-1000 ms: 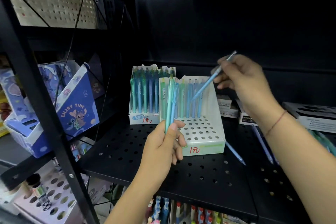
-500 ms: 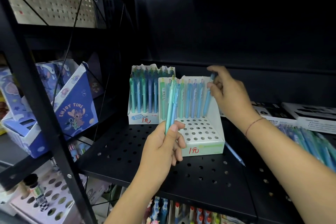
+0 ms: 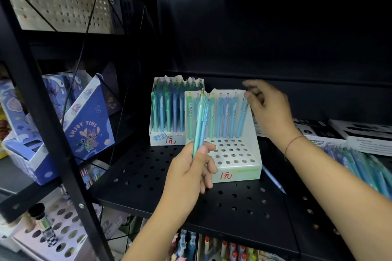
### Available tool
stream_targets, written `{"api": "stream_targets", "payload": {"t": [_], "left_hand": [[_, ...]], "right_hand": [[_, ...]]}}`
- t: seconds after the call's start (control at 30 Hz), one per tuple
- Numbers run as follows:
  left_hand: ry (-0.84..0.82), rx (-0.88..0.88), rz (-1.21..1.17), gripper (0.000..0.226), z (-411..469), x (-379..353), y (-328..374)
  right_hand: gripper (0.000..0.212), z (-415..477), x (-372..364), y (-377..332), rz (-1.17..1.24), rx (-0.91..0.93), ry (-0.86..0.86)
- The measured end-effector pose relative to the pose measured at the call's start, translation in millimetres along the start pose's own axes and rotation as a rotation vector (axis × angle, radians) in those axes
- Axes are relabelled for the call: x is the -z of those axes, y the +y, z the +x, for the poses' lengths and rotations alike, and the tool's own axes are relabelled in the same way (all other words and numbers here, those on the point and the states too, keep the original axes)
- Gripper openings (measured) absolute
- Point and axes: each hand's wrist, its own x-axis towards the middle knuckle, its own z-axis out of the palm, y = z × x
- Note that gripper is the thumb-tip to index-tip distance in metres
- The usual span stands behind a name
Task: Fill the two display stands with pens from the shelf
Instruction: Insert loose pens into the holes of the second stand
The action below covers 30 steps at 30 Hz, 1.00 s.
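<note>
left hand (image 3: pixel 188 174) grips pens (image 3: pixel 200 121) before the stand (image 3: pixel 237 172) marked "1元".

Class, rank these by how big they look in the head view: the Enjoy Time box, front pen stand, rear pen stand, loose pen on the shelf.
1. Enjoy Time box
2. front pen stand
3. rear pen stand (partly hidden, farther back: unsure)
4. loose pen

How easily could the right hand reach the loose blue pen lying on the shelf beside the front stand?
Probably yes: the loose blue pen lies in the open on the shelf, right of the front stand, below the right hand, with nothing covering it.
</note>
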Motion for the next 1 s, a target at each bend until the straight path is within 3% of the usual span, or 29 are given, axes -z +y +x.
{"api": "stream_targets", "payload": {"t": [0.27,0.43,0.5,0.6,0.67,0.73,0.87,1.0], "left_hand": [[-0.002,-0.002,-0.001,0.025,-0.6,0.0,-0.1],[-0.003,-0.001,-0.028,0.025,-0.6,-0.2,2.6],[-0.014,0.0,-0.042,0.025,0.4,0.0,4.1],[-0.042,0.004,-0.041,0.025,1.3,-1.7,5.3],[-0.064,0.009,-0.037,0.025,1.4,-3.2,5.3],[-0.071,0.017,-0.037,0.026,1.5,-4.4,5.2],[-0.03,0.012,0.003,0.025,1.2,-4.3,5.1],[0.027,0.038,0.095,0.027,-0.8,-3.0,5.1]], "right_hand": [[0.01,-1.2,-7.3,2.6,-0.112,0.055,0.003],[0.014,-2.8,-0.5,-5.6,-0.138,0.005,0.025],[0.015,-5.3,2.7,-19.7,0.04,-0.01,-0.013],[0.017,-14.2,6.3,-47.6,0.463,-0.133,-0.322],[0.026,-22.8,3.0,-58.5,0.576,-0.154,-0.486],[0.03,-29.3,-1.4,-61.9,0.636,-0.158,-0.531],[0.037,-26.2,0.3,-60.8,0.691,-0.145,-0.465],[0.039,-12.8,12.9,-49.8,0.588,-0.104,-0.178]]}}
